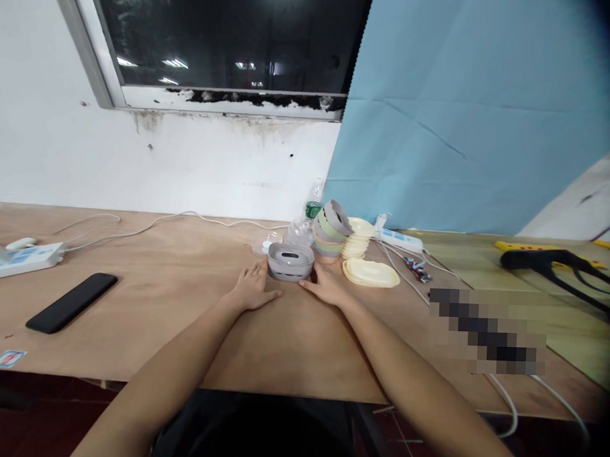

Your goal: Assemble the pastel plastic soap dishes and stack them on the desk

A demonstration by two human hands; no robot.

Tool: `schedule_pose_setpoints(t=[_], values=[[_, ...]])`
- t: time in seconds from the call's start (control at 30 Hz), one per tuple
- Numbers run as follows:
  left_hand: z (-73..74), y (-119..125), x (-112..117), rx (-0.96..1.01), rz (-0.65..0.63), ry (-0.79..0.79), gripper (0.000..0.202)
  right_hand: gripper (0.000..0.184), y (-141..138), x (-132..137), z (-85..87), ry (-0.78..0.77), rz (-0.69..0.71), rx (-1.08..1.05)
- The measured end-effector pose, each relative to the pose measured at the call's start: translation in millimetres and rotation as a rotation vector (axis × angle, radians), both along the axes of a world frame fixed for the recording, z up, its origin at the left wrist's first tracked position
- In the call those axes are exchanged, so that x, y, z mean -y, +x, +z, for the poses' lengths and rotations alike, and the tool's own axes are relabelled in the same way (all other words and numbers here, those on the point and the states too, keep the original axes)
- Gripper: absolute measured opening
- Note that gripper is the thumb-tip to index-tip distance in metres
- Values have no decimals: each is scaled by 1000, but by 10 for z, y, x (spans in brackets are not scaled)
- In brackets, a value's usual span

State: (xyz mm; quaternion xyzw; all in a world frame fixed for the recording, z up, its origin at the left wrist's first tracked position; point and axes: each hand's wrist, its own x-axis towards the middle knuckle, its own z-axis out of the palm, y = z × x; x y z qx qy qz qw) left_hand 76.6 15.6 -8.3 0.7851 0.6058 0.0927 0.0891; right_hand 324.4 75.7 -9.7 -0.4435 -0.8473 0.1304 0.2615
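Observation:
A low grey oval plastic container (290, 271) with a dark oblong slot sits on the wooden table between my hands. My left hand (253, 288) rests flat on the tabletop at its left side, thumb pointing inward and fingers apart. On the other side my right hand (329, 285) lies with its thumb stretched near the container's front right corner and its fingers along the right side. Some right fingers are partly hidden. Neither hand grips anything. Just behind to the right, similar grey, green and peach containers (330, 228) stand in a leaning stack.
Cream plastic pieces (371, 273) lie to the right, with more stacked (355, 247) behind. A plastic bottle (314, 205) stands by the wall. At left are a black phone (72, 303) and a white power strip (28, 262). Another power strip (402, 241) and cables are at right.

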Motion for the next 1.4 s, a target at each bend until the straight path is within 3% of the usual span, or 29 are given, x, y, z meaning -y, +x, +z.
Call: schedule_pose_setpoints(t=[0.5,0.77,1.4], values=[[27,0,14,10,-14,24,103,39,11,-26,-22,13,-12,50],[11,1,-2,-23,-16,18,100,48,-4,4,1,3,-8,-13],[10,-3,-2,-16,-17,30,102,45,-22,25,48,-45,-40,-24]])
